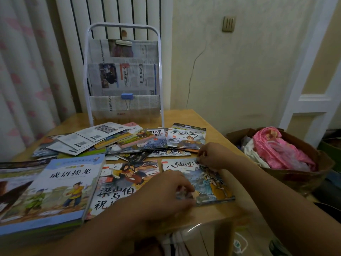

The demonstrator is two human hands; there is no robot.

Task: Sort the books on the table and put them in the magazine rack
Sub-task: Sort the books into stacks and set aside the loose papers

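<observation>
my left hand (166, 189) pinches the near left corner of the thin blue picture book (206, 180) lying flat near the table's (212, 215) right edge, fingers curled on it; my right hand (212, 154) curls at its far corner, though i cannot tell if it grips. lifted unevenly, i think the book could buckle or slide off. farther off, loose books (110, 141) overlap in a heap that might spill, before the magazine rack (123, 74).

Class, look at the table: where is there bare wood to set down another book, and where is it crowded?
Bare table shows along the near edge below the blue-green book and in a strip right of it. A small patch lies between the magazine rack and the far right corner. The scattered pile crowds the middle.
</observation>
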